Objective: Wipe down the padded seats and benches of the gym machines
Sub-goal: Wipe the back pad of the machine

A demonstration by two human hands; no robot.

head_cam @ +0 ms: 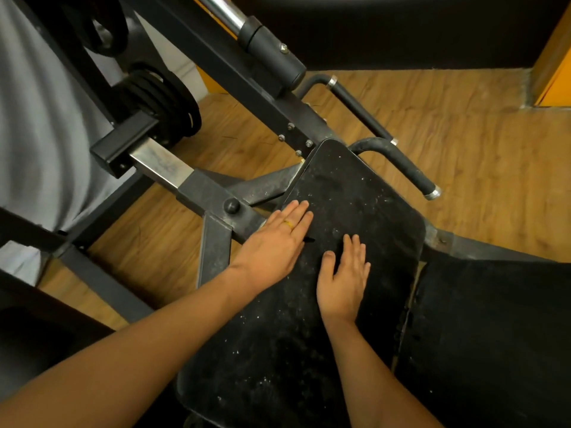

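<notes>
The left hand (273,245) lies flat on the black seat pad (355,193), at the pad's left edge. Its fingers are straight and hold nothing. It has a yellow ring (288,224) on one finger. The right hand (343,282) lies flat just beside it, near the middle, also holding nothing. The pad is dusty with little white specks. A second black pad (494,335) sits just to its right, over the brown wooden floor (463,118)

**Speckled black padded seat (355,193) over brown wood-patterned floor (463,118)**

The seat is flecked with white specks and is borne by a dark grey metal frame (213,193) set on the floor. The left hand (275,242) and the right hand (343,279) are laid flat on it, fingers straight, just beside each other.
</notes>
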